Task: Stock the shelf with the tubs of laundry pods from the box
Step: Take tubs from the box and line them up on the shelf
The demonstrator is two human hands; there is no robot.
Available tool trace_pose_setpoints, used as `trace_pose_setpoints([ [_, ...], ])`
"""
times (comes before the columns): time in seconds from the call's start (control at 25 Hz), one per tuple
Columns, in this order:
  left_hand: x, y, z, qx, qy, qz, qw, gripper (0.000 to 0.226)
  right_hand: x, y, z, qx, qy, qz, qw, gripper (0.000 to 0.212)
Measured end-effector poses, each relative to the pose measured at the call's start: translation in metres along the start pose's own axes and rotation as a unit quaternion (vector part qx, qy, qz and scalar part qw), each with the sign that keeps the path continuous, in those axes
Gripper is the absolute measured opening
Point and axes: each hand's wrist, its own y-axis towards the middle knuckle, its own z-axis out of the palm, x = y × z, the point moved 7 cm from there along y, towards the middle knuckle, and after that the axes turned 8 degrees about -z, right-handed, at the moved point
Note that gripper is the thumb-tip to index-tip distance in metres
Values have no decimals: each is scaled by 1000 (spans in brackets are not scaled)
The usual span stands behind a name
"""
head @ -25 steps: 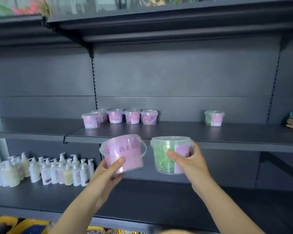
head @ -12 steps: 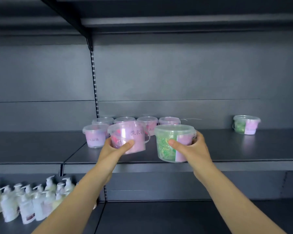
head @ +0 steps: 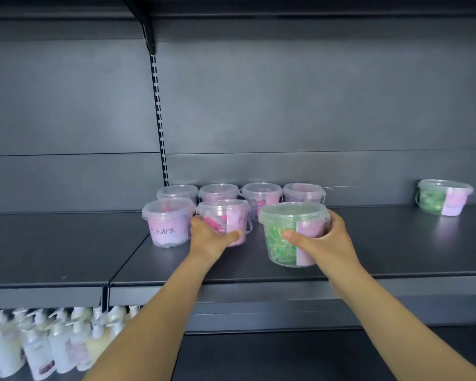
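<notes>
The left hand (head: 209, 237) holds a pink tub (head: 226, 221) on the shelf (head: 396, 243); the right hand (head: 324, 240) grips a green tub (head: 283, 237) beside it.

On the shelf (head: 396, 243), a back row of four tubs (head: 261, 193) stands at the rear. Before its left end stands a front tub (head: 168, 224). Just right of that, the left hand (head: 212, 239) grips a second tub (head: 227, 217). Further right, nearer the front edge, the right hand (head: 329, 240) holds a third tub (head: 280, 237). A lone tub (head: 443, 198) stands far right. Bottles (head: 39, 347) stand on the lower shelf (head: 286, 358).
</notes>
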Motion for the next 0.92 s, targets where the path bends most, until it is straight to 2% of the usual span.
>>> trace_pose_setpoints([
  [0.16,13,25,7,1,91,4,996,106,-13,6,-1,-5,-16,3,1000,82],
  [0.24,12,31,6,-7,111,3,994,106,-17,8,-2,-12,-20,9,1000,82],
  [0.4,10,36,7,8,127,-1,992,86,-22,10,-4,-18,-11,12,1000,79],
  [0.56,8,41,9,48,177,10,983,77,-22,9,-9,-23,-13,12,1000,77],
  [0.68,6,32,6,73,226,18,971,57,-16,5,-17,-21,-15,10,1000,72],
  [0.84,-11,-9,-11,106,308,26,945,15,4,-3,-35,0,-23,5,1000,65],
  [0.92,-22,-38,-18,121,306,25,944,25,16,-11,-48,19,-8,12,1000,60],
])
